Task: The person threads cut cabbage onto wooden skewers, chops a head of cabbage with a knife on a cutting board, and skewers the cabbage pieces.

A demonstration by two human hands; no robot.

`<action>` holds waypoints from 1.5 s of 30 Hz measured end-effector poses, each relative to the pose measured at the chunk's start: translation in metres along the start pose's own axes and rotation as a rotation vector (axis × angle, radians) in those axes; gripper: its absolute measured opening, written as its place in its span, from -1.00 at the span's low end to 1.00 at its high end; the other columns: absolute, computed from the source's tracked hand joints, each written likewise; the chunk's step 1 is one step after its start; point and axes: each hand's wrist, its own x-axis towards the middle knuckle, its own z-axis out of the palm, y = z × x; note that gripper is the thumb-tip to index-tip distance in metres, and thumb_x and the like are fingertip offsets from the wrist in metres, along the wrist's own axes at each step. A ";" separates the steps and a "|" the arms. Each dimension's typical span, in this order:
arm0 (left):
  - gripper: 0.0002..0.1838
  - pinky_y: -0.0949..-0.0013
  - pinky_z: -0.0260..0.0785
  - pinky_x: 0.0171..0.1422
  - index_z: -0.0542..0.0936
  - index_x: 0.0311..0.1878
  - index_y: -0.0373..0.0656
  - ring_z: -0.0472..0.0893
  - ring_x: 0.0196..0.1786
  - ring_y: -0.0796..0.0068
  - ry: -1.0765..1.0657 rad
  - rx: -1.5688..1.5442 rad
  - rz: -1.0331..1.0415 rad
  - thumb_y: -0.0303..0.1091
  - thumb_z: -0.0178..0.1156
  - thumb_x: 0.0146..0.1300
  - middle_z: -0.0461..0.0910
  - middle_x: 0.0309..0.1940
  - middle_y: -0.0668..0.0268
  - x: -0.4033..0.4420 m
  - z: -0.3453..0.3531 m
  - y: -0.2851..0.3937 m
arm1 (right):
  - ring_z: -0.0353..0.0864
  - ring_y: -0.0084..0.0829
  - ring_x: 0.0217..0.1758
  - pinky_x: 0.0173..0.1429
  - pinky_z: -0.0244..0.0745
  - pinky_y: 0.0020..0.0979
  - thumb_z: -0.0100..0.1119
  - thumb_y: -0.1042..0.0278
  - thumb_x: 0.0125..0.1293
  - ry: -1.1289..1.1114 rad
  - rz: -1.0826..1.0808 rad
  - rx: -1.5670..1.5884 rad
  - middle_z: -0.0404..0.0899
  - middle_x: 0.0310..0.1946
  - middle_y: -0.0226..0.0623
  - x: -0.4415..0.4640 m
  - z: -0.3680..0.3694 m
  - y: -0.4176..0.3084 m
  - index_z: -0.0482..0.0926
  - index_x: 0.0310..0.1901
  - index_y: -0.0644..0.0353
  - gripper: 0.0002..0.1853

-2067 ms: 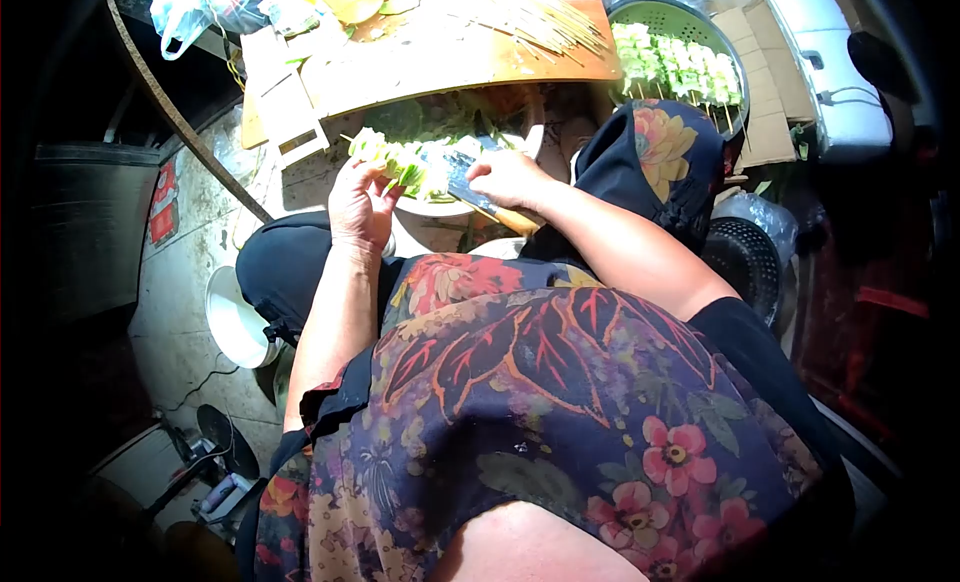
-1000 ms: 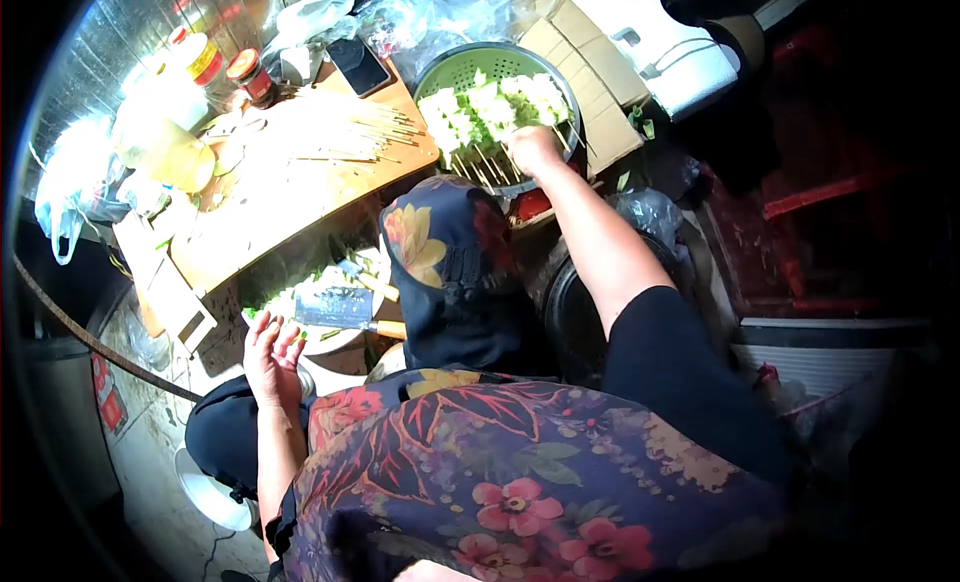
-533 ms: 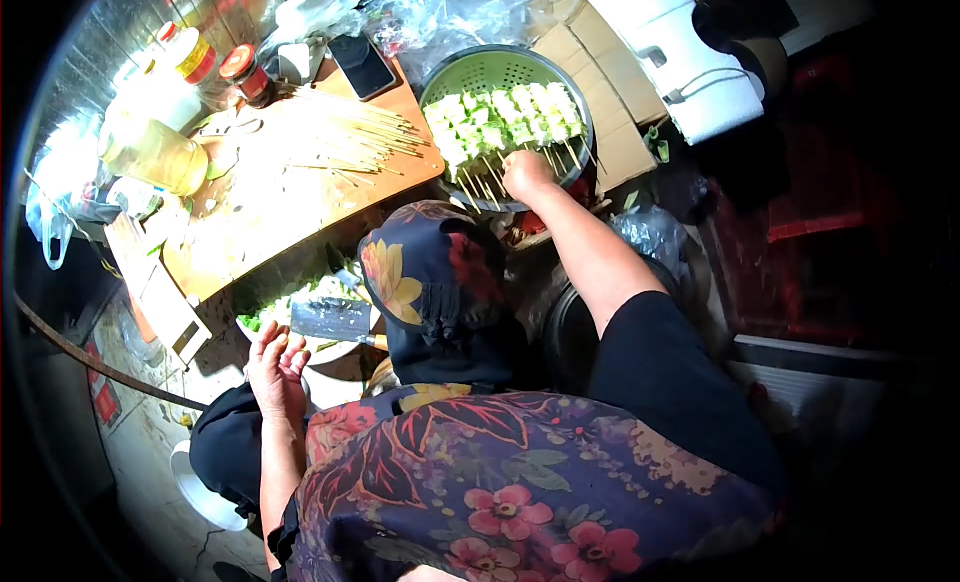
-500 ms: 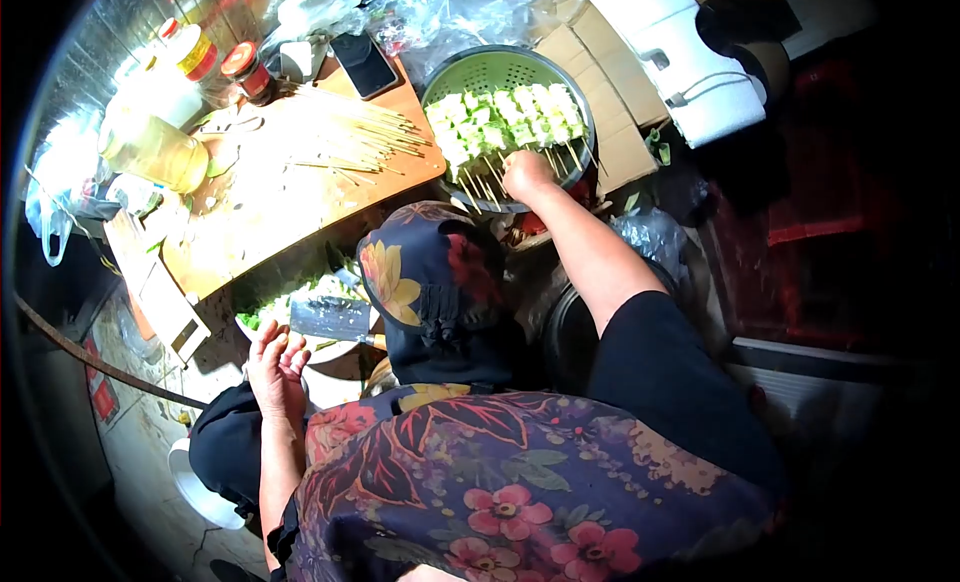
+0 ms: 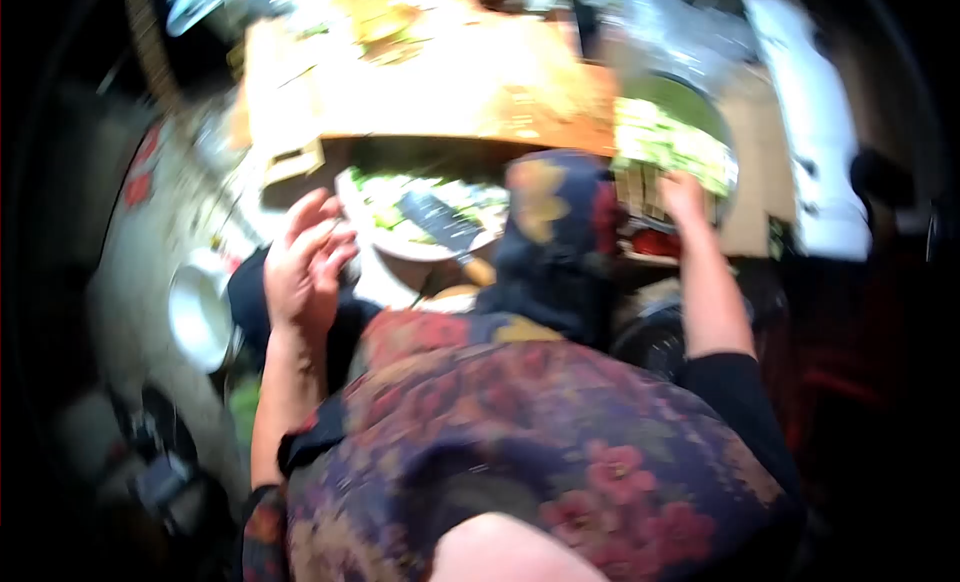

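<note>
Evidently, the right hand (image 5: 682,194) has its fingers curled together at the stick ends of the vegetable skewers (image 5: 655,140) in the green colander (image 5: 688,98), though blur hides whether they grip one. The left hand (image 5: 305,267), fingers apart, hovers beside the white bowl (image 5: 402,248), where a broad blade (image 5: 438,220) lies over cut greens (image 5: 380,194).

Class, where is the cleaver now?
In the head view, the cleaver lies just left of centre on the white bowl of greens, between the left hand and the patterned knee.
</note>
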 end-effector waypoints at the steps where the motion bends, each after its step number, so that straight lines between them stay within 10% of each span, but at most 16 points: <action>1: -0.56 0.31 0.51 -0.08 0.43 0.20 -0.24 0.63 -0.12 0.31 -0.009 -0.025 0.070 -0.49 0.10 0.22 0.55 0.03 0.16 -0.008 -0.008 0.013 | 0.56 -0.30 -0.51 -0.31 0.47 -0.25 0.12 0.21 0.16 0.019 -0.136 0.077 0.63 -0.48 -0.21 -0.003 -0.004 -0.009 0.65 -0.31 0.24 -0.74; 3: -0.60 0.28 0.53 -0.09 0.46 0.15 -0.24 0.65 -0.15 0.30 -0.037 -0.093 0.218 -0.52 0.09 0.21 0.58 -0.04 0.16 -0.030 -0.027 0.034 | 0.45 -0.61 -0.54 -0.46 0.36 -0.51 0.17 0.28 0.25 -0.076 -0.149 0.311 0.53 -0.53 -0.48 0.005 0.001 -0.020 0.64 -0.20 0.22 -0.79; 5: -0.65 0.26 0.55 -0.11 0.48 0.09 -0.23 0.66 -0.21 0.30 -0.007 -0.163 0.351 -0.53 0.08 0.21 0.61 -0.11 0.17 -0.050 -0.061 0.042 | 0.59 -0.51 -0.33 -0.16 0.51 -0.45 0.11 0.33 0.31 -0.340 0.119 0.584 0.63 -0.36 -0.35 0.006 -0.007 -0.056 0.63 -0.08 0.21 -0.77; 7: -0.73 0.34 0.55 -0.21 0.50 0.01 -0.21 0.65 -0.30 0.36 0.152 -0.165 0.417 -0.52 0.08 0.22 0.61 -0.22 0.22 -0.070 -0.097 0.034 | 0.60 -0.45 -0.11 0.06 0.47 -0.43 0.02 0.32 0.38 -0.062 -0.730 0.345 0.63 -0.18 -0.26 0.061 0.033 -0.013 0.60 0.01 0.21 -0.72; 9: -0.79 0.42 0.49 -0.33 0.50 -0.07 -0.19 0.60 -0.39 0.45 0.413 -0.180 0.359 -0.52 0.09 0.22 0.58 -0.30 0.27 -0.092 -0.136 0.008 | 0.56 -0.40 0.06 0.23 0.38 -0.40 -0.04 0.30 0.40 -0.600 -0.108 0.886 0.60 -0.02 -0.24 0.036 0.007 -0.086 0.57 0.06 0.27 -0.68; 10: -0.81 0.44 0.45 -0.37 0.49 -0.10 -0.18 0.57 -0.43 0.49 0.551 -0.148 0.286 -0.51 0.10 0.21 0.57 -0.32 0.30 -0.104 -0.153 -0.010 | 0.57 -0.39 0.05 0.23 0.38 -0.41 -0.04 0.27 0.40 -0.561 -0.304 0.810 0.59 0.00 -0.27 0.022 -0.004 -0.119 0.56 0.05 0.32 -0.65; 13: -0.83 0.50 0.36 -0.47 0.50 -0.15 -0.18 0.52 -0.49 0.57 0.804 -0.012 0.104 -0.50 0.14 0.17 0.54 -0.39 0.35 -0.149 -0.202 -0.089 | 0.59 -0.35 0.01 0.16 0.44 -0.37 0.03 0.25 0.36 -0.763 0.078 1.007 0.60 -0.04 -0.23 -0.010 -0.022 -0.189 0.55 0.05 0.33 -0.64; 26: -0.84 0.47 0.45 -0.16 0.60 -0.20 -0.21 0.59 -0.34 0.58 0.842 0.511 0.103 -0.49 0.11 0.15 0.65 -0.37 0.35 -0.213 -0.286 -0.220 | 0.61 -0.35 -0.09 0.04 0.49 -0.39 0.15 0.22 0.29 -0.666 0.084 0.767 0.63 -0.11 -0.23 0.017 -0.010 -0.201 0.57 0.01 0.31 -0.64; 32: -0.57 0.24 0.45 0.08 0.54 0.03 -0.24 0.65 -0.02 0.22 1.259 0.722 -0.066 -0.32 0.28 0.06 0.66 -0.10 0.09 -0.137 -0.375 -0.183 | 0.61 -0.35 -0.09 0.05 0.49 -0.39 0.14 0.23 0.30 -0.579 0.136 0.727 0.63 -0.10 -0.23 0.019 -0.020 -0.174 0.57 0.01 0.31 -0.64; 38: 0.10 0.26 0.29 0.33 0.25 0.33 -0.29 0.44 0.24 0.12 1.256 0.976 -0.436 -0.05 0.59 -0.31 0.42 0.21 -0.02 -0.114 -0.434 -0.178 | 0.61 -0.35 -0.08 0.05 0.49 -0.39 0.13 0.23 0.30 -0.509 0.206 0.688 0.63 -0.09 -0.23 0.016 -0.031 -0.154 0.57 0.02 0.30 -0.64; 45: 0.16 0.26 0.13 0.46 0.18 0.37 -0.17 0.24 0.40 0.12 1.203 0.943 -0.672 -0.03 0.59 -0.34 0.36 0.28 0.02 -0.108 -0.446 -0.184 | 0.61 -0.35 -0.07 0.05 0.48 -0.39 0.11 0.24 0.30 -0.456 0.270 0.656 0.62 -0.09 -0.23 0.015 -0.046 -0.143 0.56 0.03 0.30 -0.64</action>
